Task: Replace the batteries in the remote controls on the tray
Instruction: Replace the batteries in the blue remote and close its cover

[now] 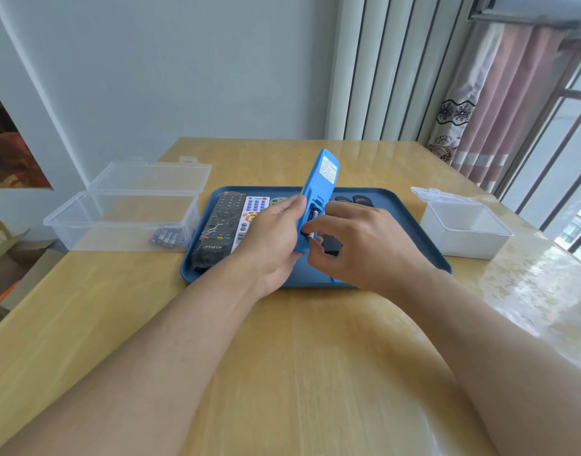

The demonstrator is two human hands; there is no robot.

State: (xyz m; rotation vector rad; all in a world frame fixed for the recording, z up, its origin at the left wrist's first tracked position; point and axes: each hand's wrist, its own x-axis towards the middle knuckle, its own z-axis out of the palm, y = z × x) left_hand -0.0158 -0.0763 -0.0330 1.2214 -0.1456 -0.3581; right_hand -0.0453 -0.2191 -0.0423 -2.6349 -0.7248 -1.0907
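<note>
My left hand grips a blue remote, holding it tilted upward above the blue tray with its back toward me. The battery compartment is open and one battery sits inside. My right hand pinches a second battery at the compartment's lower end. On the tray's left side lie a black remote and a white remote with coloured buttons. Other dark remotes lie behind my hands, partly hidden.
A clear open box left of the tray holds several batteries. A small white open box stands to the tray's right. The wooden table ends near a wall, curtains and a window. Cardboard boxes sit on the floor at left.
</note>
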